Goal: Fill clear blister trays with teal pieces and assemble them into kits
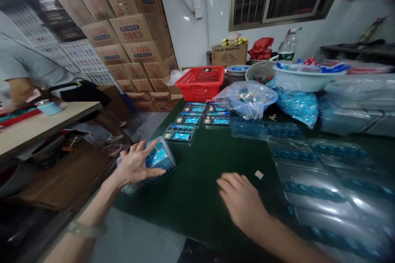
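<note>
My left hand (135,163) spans a clear plastic box (159,154) with blue contents, thumb along its near edge and index finger along its far edge. This box tops a stack at the table's left edge. Slightly blurred, my right hand (239,195) is over the middle of the green table (197,160), its fingers curled together; what is under them, if anything, is hidden. A small pale card (259,174) lies just beyond it. Several filled clear trays (182,133) sit farther back, holding blue packets and small white pieces.
Clear trays with blue round pieces (311,189) cover the table's right side. Behind are a red basket (200,84), a bagged blue bowl (249,98) and a white basin (305,78). At left, a person (33,61) works at another table (70,113); cartons (135,28) rise behind.
</note>
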Motion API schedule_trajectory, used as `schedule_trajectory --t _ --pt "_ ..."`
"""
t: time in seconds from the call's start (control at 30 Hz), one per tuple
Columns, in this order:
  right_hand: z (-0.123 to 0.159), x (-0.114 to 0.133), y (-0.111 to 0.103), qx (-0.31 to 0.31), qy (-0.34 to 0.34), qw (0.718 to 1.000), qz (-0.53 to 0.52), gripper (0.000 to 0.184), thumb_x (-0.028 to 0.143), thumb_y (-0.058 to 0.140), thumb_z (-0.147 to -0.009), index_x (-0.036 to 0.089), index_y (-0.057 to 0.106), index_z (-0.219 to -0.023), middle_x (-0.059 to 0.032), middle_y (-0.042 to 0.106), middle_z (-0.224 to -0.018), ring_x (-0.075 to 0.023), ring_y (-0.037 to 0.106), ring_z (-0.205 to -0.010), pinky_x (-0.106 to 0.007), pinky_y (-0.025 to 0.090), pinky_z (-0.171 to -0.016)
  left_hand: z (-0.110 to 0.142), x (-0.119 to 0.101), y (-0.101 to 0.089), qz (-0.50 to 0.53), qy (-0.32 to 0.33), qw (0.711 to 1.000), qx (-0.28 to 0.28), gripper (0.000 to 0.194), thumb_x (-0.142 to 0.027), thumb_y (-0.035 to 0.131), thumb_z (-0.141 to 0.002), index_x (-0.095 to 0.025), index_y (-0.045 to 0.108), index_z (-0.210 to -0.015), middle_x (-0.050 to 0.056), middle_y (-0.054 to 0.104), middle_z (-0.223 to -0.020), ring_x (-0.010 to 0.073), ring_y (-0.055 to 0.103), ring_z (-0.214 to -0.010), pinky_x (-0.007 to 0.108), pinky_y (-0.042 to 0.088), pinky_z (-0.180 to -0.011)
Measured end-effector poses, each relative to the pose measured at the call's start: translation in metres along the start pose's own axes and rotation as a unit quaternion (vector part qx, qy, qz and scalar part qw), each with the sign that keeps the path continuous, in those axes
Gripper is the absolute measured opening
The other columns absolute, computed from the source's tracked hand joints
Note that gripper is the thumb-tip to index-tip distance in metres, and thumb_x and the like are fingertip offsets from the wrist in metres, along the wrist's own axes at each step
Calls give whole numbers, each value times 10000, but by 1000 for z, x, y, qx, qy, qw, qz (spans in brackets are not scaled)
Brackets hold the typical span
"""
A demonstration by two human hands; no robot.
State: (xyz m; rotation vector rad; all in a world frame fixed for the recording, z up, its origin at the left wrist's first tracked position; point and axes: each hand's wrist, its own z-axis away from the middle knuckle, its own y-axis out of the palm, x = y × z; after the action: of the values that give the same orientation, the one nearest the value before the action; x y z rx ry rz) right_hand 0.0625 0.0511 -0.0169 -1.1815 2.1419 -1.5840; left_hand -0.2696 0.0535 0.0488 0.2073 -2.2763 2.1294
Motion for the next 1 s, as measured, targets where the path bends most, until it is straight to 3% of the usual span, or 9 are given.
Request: schedule_trajectory --t 0.17,0.23,0.3,0.4,0.53,0.7,0.8,0.9,1.0 --pt "-137 12 48 6 -57 997 52 357 127 460 -795 183 443 -1148 -87 464 -1189 -217 458 -974 -336 377 -755 13 -1 -10 -40 4 999 -31 910 -716 459 -586 -275 225 -1348 198 281 -1366 419 169 -1249 595 286 -797" --pt "-166 11 66 7 -57 996 61 351 122 489 -771 165 461 -1118 -100 505 -1124 -225 465 -946 -339 375 -744 23 -4 -16 -47 13 996 -78 832 -692 456 -620 -263 301 -1317 180 294 -1367 413 173 -1251 590 292 -803" --pt "-173 8 76 10 -56 996 68 284 99 504 -744 155 509 -1022 -98 551 -1000 -224 478 -885 -338 370 -722 34 -11 -21 -37 28 988 -146 745 -638 486 -654 -260 353 -1282 159 326 -1353 387 209 -1246 557 301 -830" --pt "-147 0 72 16 -51 995 78 226 52 510 -696 154 533 -896 -83 555 -897 -223 470 -848 -337 352 -710 47 -34 -23 17 78 972 -221 648 -521 564 -677 -274 376 -1246 128 384 -1314 347 287 -1220 516 302 -879" --pt "-83 -13 46 31 -32 994 98 206 43 484 -705 161 522 -870 -65 538 -873 -209 449 -833 -338 333 -717 49 -80 -17 129 170 947 -239 557 -381 606 -700 -277 402 -1208 101 447 -1248 312 360 -1173 481 324 -896" --pt "-2 -8 23 23 -16 993 116 92 133 484 -780 175 538 -842 -51 541 -796 -196 441 -755 -344 322 -688 29 -138 -3 201 255 926 -194 432 -274 554 -759 -248 435 -1173 103 469 -1208 284 380 -1148 456 348 -870" --pt "34 -1 12 -18 -8 993 114 193 167 487 -795 186 539 -980 -59 565 -910 -196 456 -765 -353 324 -717 16 -161 -2 202 289 926 -133 370 -259 492 -799 -227 456 -1165 113 490 -1182 278 406 -1116 454 363 -840" --pt "39 -17 -4 -41 23 991 126 299 179 453 -818 223 495 -1110 -56 529 -1081 -179 478 -806 -328 329 -735 9 -174 -7 205 292 930 -91 335 -263 448 -822 -221 479 -1153 115 508 -1161 270 428 -1095 451 377 -827" --pt "9 -67 -20 -41 121 970 208 248 140 408 -840 237 548 -1020 -42 547 -982 -143 488 -733 -278 325 -650 10 -179 -10 216 282 931 -81 319 -279 436 -828 -229 500 -1136 107 521 -1157 264 435 -1098 447 382 -838"
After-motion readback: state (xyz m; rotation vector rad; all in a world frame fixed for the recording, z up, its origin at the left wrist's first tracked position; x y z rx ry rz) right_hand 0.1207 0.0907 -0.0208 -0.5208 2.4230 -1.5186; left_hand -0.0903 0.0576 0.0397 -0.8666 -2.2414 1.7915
